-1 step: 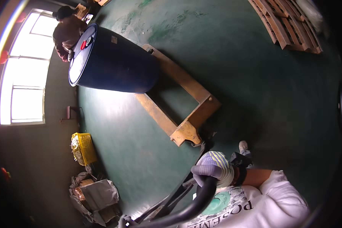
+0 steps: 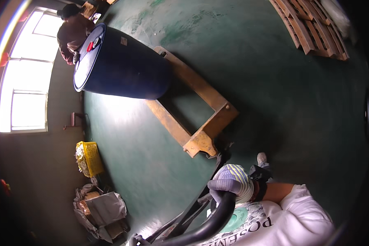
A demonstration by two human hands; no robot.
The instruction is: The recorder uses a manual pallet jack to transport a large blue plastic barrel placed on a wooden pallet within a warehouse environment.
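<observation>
My right hand (image 2: 233, 183), in a striped knit glove with grey-purple fingers, is wrapped round the curved black handle (image 2: 207, 226) of a pallet jack. From the handle, a dark shaft runs up to the yellow-orange pallet jack frame (image 2: 200, 143). A large blue plastic drum (image 2: 127, 67) stands over the far part of its forks, with a red cap and a dark cap on its top. My left hand is out of sight.
A co-worker (image 2: 71, 35) in a dark cap leans at the drum, one gloved hand by its rim. Wooden pallets (image 2: 309, 26) lie at the far right. Along the left wall are a yellow basket (image 2: 95, 159) of shiny scraps and cardboard with grey sheeting (image 2: 106, 209).
</observation>
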